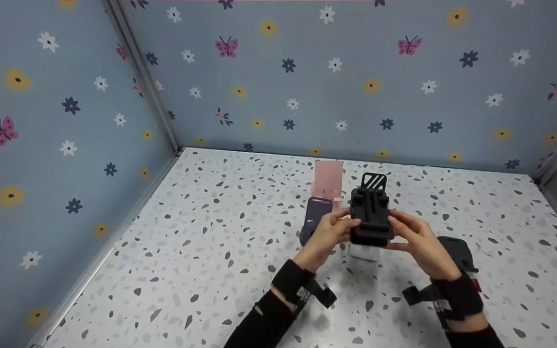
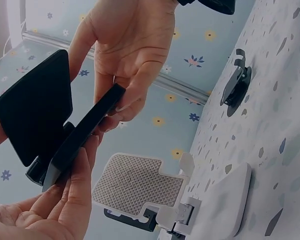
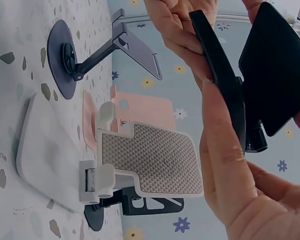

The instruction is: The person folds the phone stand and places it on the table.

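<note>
A black folding phone stand (image 1: 371, 212) is held up over the table between both hands. My left hand (image 1: 326, 235) pinches its left edge, thumb on the near face and fingers behind. On the opposite edge, my right hand (image 1: 418, 240) grips it the same way. Both wrist views show the stand partly unfolded, its flat black plate (image 2: 37, 107) at an angle to the thicker base (image 2: 82, 135). Beneath and beyond it is a white phone stand (image 3: 50, 152) with a grey textured pad (image 3: 152, 159), mostly hidden by the held stand in the head view.
Behind the hands stand a pink phone stand (image 1: 329, 178), a dark purple one (image 1: 318, 212) and a black one with slanted cutouts (image 1: 374, 181). A dark stand (image 1: 456, 252) sits beside my right wrist. Flower-patterned walls (image 1: 307, 82) border the speckled table (image 1: 201, 251).
</note>
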The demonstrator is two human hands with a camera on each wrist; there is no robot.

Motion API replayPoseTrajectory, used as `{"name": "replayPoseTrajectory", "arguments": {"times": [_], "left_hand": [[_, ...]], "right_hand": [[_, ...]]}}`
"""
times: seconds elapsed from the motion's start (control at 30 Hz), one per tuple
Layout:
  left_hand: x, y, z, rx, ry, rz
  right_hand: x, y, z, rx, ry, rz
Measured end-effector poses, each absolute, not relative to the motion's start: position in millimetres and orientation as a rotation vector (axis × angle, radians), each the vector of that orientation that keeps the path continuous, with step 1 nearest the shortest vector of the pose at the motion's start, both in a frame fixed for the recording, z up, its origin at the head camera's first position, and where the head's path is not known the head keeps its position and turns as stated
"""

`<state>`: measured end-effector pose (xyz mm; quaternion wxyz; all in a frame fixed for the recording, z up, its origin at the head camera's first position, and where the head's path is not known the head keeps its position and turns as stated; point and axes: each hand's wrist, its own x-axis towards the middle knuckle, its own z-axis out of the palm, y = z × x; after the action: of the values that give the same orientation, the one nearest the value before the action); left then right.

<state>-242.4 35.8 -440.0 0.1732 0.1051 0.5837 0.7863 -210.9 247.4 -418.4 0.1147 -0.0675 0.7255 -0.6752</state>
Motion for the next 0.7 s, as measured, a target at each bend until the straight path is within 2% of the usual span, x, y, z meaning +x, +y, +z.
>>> {"name": "replayPoseTrajectory", "arguments": {"times": [0.7], "left_hand": [[-241.6,36.2,-439.2,0.301,1.623,2.208]], "right_hand": [[-209.9,252.5,-420.1,-0.183,2.173,-1.997]]}}
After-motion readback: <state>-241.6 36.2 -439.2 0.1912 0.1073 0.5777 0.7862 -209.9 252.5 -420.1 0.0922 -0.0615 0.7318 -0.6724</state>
